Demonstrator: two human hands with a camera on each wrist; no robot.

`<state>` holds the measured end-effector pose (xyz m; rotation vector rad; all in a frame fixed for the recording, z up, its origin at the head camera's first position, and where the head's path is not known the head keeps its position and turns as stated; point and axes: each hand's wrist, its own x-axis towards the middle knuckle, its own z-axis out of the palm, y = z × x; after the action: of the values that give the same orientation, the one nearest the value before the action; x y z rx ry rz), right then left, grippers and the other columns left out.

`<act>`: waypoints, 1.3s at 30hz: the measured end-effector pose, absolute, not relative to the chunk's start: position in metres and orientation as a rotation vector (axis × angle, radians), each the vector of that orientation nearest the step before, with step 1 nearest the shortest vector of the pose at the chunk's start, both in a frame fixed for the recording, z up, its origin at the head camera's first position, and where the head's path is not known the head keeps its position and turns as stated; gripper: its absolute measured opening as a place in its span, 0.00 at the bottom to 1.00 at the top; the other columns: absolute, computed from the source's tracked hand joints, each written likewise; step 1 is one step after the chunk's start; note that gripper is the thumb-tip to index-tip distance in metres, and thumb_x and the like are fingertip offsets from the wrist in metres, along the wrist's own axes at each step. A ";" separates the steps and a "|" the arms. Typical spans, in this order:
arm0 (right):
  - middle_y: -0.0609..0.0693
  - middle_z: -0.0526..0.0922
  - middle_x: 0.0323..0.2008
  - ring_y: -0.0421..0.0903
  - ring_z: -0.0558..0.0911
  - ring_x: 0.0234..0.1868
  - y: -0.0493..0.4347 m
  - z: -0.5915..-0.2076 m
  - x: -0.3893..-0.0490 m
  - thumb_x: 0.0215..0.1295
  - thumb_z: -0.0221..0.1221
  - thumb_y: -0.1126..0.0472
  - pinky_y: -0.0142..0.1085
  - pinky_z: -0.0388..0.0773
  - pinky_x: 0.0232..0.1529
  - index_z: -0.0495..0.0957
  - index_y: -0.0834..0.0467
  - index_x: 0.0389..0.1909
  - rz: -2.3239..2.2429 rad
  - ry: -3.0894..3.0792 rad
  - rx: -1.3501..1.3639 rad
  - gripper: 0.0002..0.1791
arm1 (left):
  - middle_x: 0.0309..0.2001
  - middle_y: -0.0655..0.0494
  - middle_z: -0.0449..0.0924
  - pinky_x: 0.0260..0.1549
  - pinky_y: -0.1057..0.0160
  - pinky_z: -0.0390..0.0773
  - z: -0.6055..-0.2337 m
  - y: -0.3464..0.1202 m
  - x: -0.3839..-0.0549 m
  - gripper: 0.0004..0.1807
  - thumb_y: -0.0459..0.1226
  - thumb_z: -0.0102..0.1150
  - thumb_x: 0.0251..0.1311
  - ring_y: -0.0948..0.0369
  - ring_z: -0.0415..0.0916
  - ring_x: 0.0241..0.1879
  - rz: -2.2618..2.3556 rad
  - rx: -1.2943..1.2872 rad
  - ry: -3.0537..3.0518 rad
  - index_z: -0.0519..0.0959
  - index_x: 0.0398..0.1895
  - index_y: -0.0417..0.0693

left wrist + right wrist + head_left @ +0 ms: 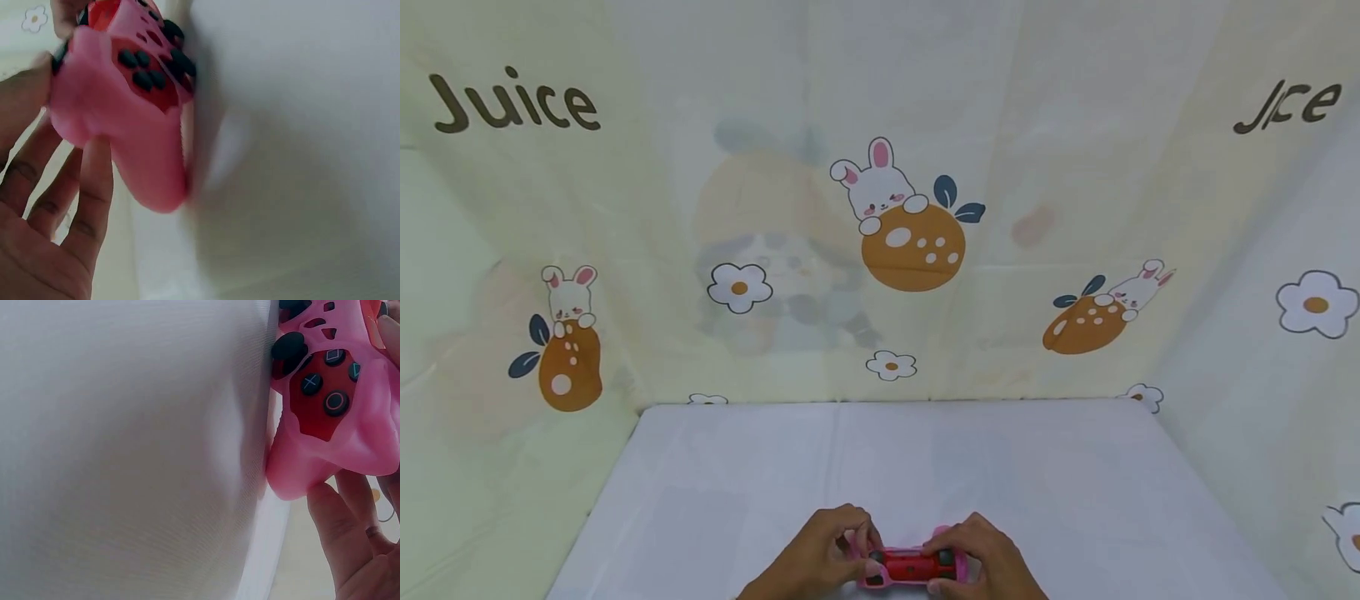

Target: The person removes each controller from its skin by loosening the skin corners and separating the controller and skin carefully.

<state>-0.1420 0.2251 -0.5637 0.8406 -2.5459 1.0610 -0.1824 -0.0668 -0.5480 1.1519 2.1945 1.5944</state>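
Observation:
A red game controller (913,568) wears a soft pink cover (144,144), with its back part turned up toward the head camera. My left hand (829,550) grips its left end, thumb and fingers at the cover's edge near the black shoulder buttons. At the right end, my right hand (988,557) holds it with the thumb along the near side and fingers over the far side. Dark face buttons (336,404) and a black thumbstick (288,346) show through cover openings in the right wrist view. Black direction buttons (142,69) face the table in the left wrist view.
The white-covered table (880,467) spreads out beyond the hands. Pale printed cloth (1045,125) with rabbits, oranges and flowers stands as walls at the back and on both sides.

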 end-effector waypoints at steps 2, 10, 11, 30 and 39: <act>0.27 0.81 0.37 0.28 0.71 0.36 0.226 -0.565 -0.142 0.53 0.73 0.47 0.26 0.70 0.31 0.85 0.38 0.46 1.070 -2.526 0.856 0.18 | 0.40 0.63 0.82 0.35 0.67 0.80 -0.545 -0.065 -0.180 0.11 0.41 0.69 0.59 0.68 0.78 0.42 1.571 1.175 2.213 0.74 0.30 0.52; 0.28 0.82 0.38 0.29 0.72 0.37 0.227 -0.565 -0.140 0.53 0.73 0.48 0.28 0.71 0.33 0.85 0.38 0.47 1.159 -2.566 0.839 0.18 | 0.35 0.66 0.76 0.31 0.74 0.79 -0.531 -0.061 -0.177 0.07 0.38 0.69 0.58 0.74 0.74 0.35 1.312 1.324 2.333 0.82 0.37 0.61; 0.27 0.82 0.38 0.29 0.72 0.37 0.227 -0.564 -0.139 0.54 0.73 0.48 0.28 0.72 0.33 0.85 0.38 0.47 1.171 -2.582 0.824 0.18 | 0.33 0.66 0.75 0.30 0.75 0.78 -0.529 -0.060 -0.177 0.06 0.40 0.70 0.58 0.74 0.73 0.33 1.289 1.336 2.349 0.82 0.35 0.61; 0.30 0.84 0.40 0.30 0.73 0.39 0.226 -0.562 -0.142 0.53 0.74 0.49 0.28 0.73 0.36 0.85 0.40 0.48 1.152 -2.507 0.898 0.19 | 0.29 0.73 0.70 0.31 0.84 0.65 -0.512 -0.050 -0.168 0.12 0.42 0.75 0.51 0.79 0.65 0.29 0.865 1.465 2.703 0.77 0.25 0.63; 0.33 0.83 0.39 0.30 0.73 0.38 0.226 -0.565 -0.142 0.51 0.75 0.50 0.29 0.72 0.33 0.85 0.41 0.47 1.167 -2.457 0.902 0.21 | 0.28 0.72 0.70 0.30 0.86 0.62 -0.522 -0.050 -0.167 0.13 0.45 0.73 0.52 0.79 0.63 0.29 0.849 1.674 2.841 0.74 0.25 0.62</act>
<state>-0.1425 0.2265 -0.5650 0.9025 -2.4570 1.1670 -0.1667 -0.0503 -0.5220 1.6744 2.8411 0.8492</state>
